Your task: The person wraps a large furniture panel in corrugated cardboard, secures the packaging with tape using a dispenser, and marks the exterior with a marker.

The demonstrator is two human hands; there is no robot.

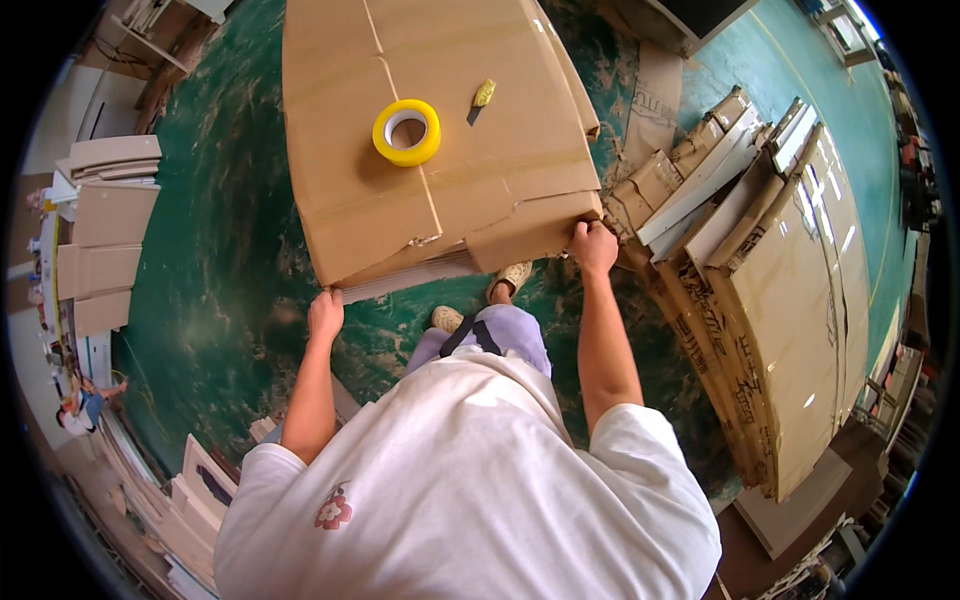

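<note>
A large brown cardboard box (340, 180) lies in front of me, its near end partly unfolded. At its near left corner, my left hand (325, 314) is closed on the cardboard edge. My right hand (594, 246) is closed at the near right corner, gripping the edge of a flap (530, 230). Between the hands, a layered greyish edge (410, 277) shows under the top cardboard. A yellow roll of packing tape (379, 139) rests on top of the box. Beyond it to the right lies a small yellow utility knife (485, 93).
Several flat cardboard packages (800, 300) are stacked to my right, close to the box. Loose cardboard (655, 100) lies on the green floor (215, 200) behind them. More cartons (108, 240) stand at the far left, where another person (80, 408) is visible. Boards (195, 490) lie at lower left.
</note>
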